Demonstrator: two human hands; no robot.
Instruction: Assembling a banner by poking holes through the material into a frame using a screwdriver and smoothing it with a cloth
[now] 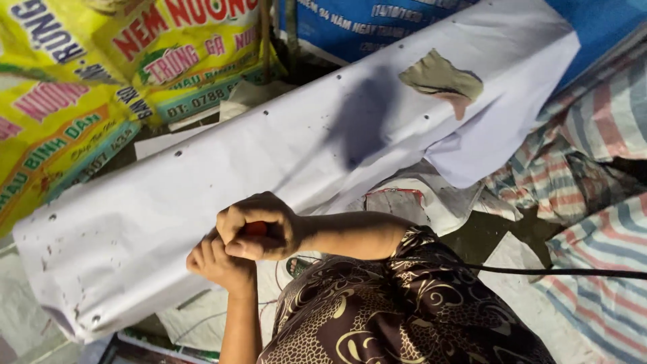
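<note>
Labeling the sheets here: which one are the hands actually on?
The big white sheet with small dark holes. Both hands grip its lower edge, the right hand closed on something orange-red. The yellow printed banner and striped tarp lie untouched.

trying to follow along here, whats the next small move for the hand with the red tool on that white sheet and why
Probably press the red-handled tool down through the edge of the white sheet. The right hand grips it in a closed fist right at the sheet's edge, the left hand braces just below, and dark holes already dot the sheet.
</note>
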